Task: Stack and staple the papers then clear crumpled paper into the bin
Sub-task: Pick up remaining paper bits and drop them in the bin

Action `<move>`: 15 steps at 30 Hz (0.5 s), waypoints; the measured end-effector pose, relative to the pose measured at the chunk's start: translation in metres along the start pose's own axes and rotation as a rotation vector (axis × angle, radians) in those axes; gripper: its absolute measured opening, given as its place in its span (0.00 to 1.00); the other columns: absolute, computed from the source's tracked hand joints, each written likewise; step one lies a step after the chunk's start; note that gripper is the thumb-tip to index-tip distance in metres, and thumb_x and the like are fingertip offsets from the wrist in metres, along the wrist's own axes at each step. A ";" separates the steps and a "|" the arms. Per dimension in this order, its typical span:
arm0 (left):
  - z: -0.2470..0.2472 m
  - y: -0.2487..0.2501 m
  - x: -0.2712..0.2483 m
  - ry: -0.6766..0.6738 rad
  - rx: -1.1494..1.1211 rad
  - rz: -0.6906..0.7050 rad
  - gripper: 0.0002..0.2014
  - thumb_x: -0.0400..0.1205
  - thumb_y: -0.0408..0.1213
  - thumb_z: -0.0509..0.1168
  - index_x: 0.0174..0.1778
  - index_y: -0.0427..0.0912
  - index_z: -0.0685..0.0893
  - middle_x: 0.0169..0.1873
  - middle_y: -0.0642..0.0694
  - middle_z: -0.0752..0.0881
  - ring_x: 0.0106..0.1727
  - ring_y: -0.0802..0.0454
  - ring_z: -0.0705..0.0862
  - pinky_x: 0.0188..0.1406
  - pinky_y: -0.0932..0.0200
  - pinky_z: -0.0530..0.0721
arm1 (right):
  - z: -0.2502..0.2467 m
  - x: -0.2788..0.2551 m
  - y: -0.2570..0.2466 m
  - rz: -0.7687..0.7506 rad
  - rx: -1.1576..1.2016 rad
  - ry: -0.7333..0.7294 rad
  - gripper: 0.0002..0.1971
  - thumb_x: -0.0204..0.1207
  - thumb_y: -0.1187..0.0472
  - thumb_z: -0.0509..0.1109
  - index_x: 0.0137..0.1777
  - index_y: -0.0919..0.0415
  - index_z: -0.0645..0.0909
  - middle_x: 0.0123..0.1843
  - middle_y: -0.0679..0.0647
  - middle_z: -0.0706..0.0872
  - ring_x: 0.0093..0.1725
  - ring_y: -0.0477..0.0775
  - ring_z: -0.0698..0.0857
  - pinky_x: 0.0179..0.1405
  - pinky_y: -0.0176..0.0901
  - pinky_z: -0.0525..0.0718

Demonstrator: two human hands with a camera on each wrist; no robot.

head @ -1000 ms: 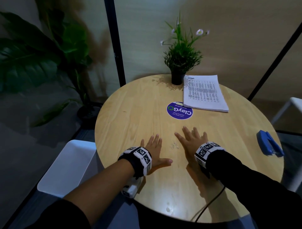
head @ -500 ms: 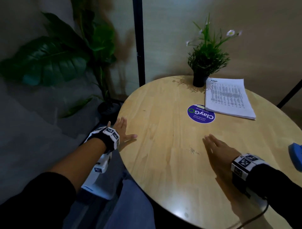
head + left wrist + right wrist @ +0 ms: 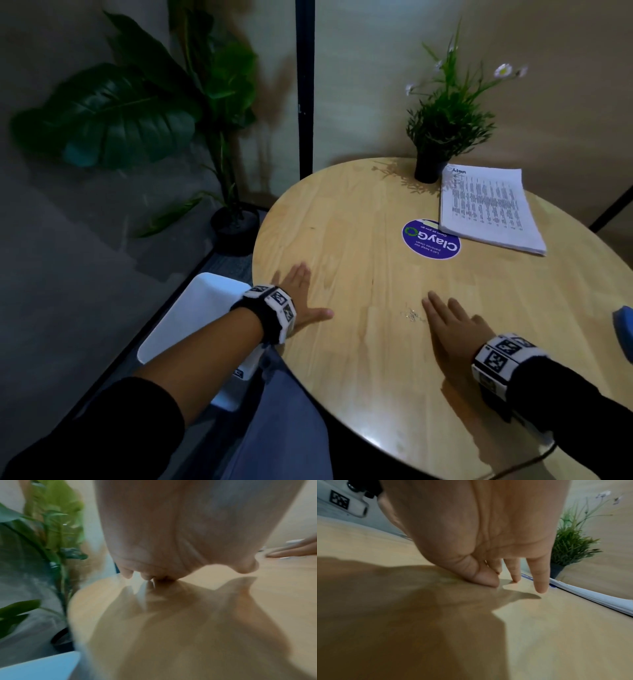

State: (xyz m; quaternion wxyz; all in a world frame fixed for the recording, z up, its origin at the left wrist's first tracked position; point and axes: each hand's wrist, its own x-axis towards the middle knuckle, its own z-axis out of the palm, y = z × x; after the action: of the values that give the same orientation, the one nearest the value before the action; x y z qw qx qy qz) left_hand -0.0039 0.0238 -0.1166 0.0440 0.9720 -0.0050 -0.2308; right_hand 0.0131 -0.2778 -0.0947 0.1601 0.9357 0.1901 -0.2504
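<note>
A stack of printed papers (image 3: 489, 209) lies at the far side of the round wooden table (image 3: 359, 377), beside a small potted plant (image 3: 442, 137). The blue stapler (image 3: 624, 330) shows only partly at the right edge of the head view. My left hand (image 3: 303, 294) lies flat, fingers straight, near the table's left rim and holds nothing; the left wrist view shows the left hand (image 3: 171, 534) as a blurred palm over wood. My right hand (image 3: 450, 323) rests flat beside a few loose staples (image 3: 412, 315). No crumpled paper is in view.
A purple round sticker (image 3: 431, 240) sits mid-table, in front of the papers (image 3: 590, 596). A white rectangular piece (image 3: 198, 322), seat or bin I cannot tell, stands below the table's left edge. A big leafy floor plant (image 3: 137, 113) and a black post (image 3: 305, 85) stand behind.
The view has swung left. My left hand slid from the table's middle to its left rim. My right hand stayed flat beside the staples.
</note>
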 end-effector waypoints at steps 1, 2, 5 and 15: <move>0.003 0.012 -0.001 0.000 0.011 0.048 0.56 0.71 0.77 0.46 0.81 0.39 0.33 0.82 0.43 0.34 0.84 0.48 0.36 0.82 0.42 0.37 | 0.000 -0.001 -0.004 -0.017 0.000 0.010 0.46 0.79 0.60 0.65 0.82 0.58 0.31 0.84 0.53 0.30 0.84 0.63 0.43 0.78 0.62 0.63; 0.006 0.026 -0.001 0.003 0.016 0.091 0.57 0.70 0.78 0.45 0.81 0.39 0.33 0.82 0.43 0.34 0.84 0.48 0.36 0.81 0.43 0.36 | 0.000 -0.002 -0.007 -0.035 -0.001 0.018 0.44 0.80 0.61 0.63 0.82 0.57 0.31 0.84 0.53 0.30 0.84 0.63 0.43 0.78 0.63 0.63; 0.016 0.071 -0.005 0.010 0.014 0.202 0.56 0.71 0.76 0.47 0.82 0.39 0.34 0.82 0.45 0.33 0.84 0.50 0.35 0.80 0.43 0.34 | -0.003 -0.005 -0.014 -0.094 -0.002 0.017 0.42 0.81 0.58 0.61 0.83 0.52 0.33 0.85 0.52 0.32 0.84 0.63 0.43 0.78 0.64 0.62; 0.010 0.121 -0.011 -0.045 0.018 0.221 0.50 0.78 0.69 0.49 0.82 0.38 0.37 0.83 0.44 0.34 0.84 0.48 0.36 0.81 0.39 0.38 | -0.026 -0.019 0.014 0.003 0.428 0.319 0.08 0.74 0.55 0.72 0.47 0.56 0.89 0.52 0.52 0.90 0.52 0.54 0.86 0.50 0.37 0.78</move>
State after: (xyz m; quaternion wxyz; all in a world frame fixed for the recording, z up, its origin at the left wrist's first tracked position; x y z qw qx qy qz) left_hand -0.0167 -0.0975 -0.1104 0.0604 0.9604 -0.1153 -0.2462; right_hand 0.0145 -0.2856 -0.0603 -0.0730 0.9762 0.1545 -0.1339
